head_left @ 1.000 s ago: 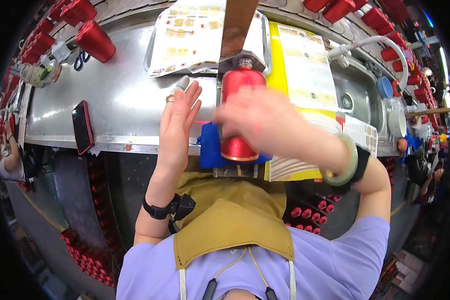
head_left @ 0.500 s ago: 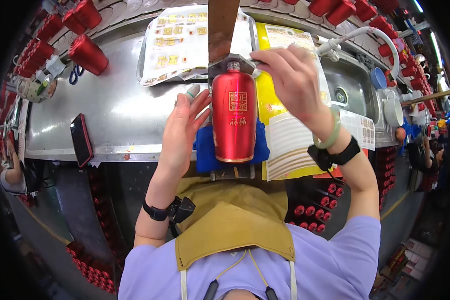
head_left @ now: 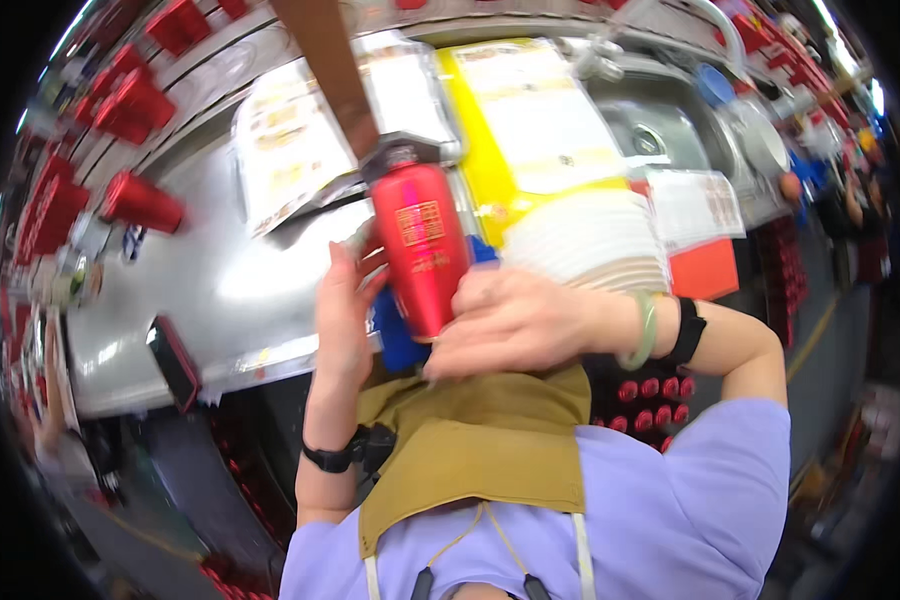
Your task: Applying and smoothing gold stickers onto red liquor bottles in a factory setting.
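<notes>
A glossy red bottle [head_left: 425, 245] with gold square lettering lies with its neck pointing away, its neck in a dark metal holder [head_left: 398, 148] and its body over a blue cloth [head_left: 398, 340]. My left hand [head_left: 342, 310] is at the bottle's left side, thumb and fingers apart, fingertips against or just beside it. By the bottle's lower right end is my right hand [head_left: 515, 315], fingers curled together and blurred. Whatever lies inside those fingers is hidden.
Label sheets [head_left: 290, 150] lie on a tray at the back left. Right of the bottle are a yellow sheet [head_left: 478, 165], white label strips [head_left: 595, 235] and a red card [head_left: 703, 270]. A phone [head_left: 173, 362] rests at the left edge. A sink [head_left: 645, 130] stands back right.
My right hand has come from the bottle's neck down to its lower right end, its fingers now curled. My left hand stays by the bottle. The whole view has tilted and blurred.
</notes>
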A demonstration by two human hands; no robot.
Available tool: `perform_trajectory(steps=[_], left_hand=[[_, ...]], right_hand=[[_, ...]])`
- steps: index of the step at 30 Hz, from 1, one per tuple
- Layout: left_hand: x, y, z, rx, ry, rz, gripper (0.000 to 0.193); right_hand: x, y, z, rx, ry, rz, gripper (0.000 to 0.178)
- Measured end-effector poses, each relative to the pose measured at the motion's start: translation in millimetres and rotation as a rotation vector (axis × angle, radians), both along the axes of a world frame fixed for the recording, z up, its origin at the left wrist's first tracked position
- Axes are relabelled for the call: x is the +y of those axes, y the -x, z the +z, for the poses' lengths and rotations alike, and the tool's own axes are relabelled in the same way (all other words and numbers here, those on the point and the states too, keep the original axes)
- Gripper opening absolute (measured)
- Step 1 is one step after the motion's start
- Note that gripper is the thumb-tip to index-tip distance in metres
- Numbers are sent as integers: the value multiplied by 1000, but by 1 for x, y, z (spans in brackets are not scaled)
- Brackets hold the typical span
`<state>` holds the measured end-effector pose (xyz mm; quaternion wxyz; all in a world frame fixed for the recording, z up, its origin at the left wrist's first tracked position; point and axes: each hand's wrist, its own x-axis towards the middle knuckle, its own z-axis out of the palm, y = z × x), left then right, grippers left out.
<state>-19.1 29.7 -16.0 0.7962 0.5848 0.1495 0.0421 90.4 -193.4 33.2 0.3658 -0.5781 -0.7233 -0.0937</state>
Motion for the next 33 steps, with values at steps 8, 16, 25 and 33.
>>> perform_trajectory(steps=[8, 16, 25, 33], left_hand=[[26, -33, -22, 171, 115, -113, 54], [-5, -1, 54, -142, -363, -523, 110], [-196, -17, 82, -794, -907, -947, 151], [-180, -22, 62, -427, -652, -651, 74]], right_hand=[[18, 23, -6, 762, -507, -636, 36], [-51, 54, 34, 662, -576, -856, 26], [-263, 203, 55, 592, 11, -1321, 12], [-371, 296, -152, 700, 321, -2023, 9]])
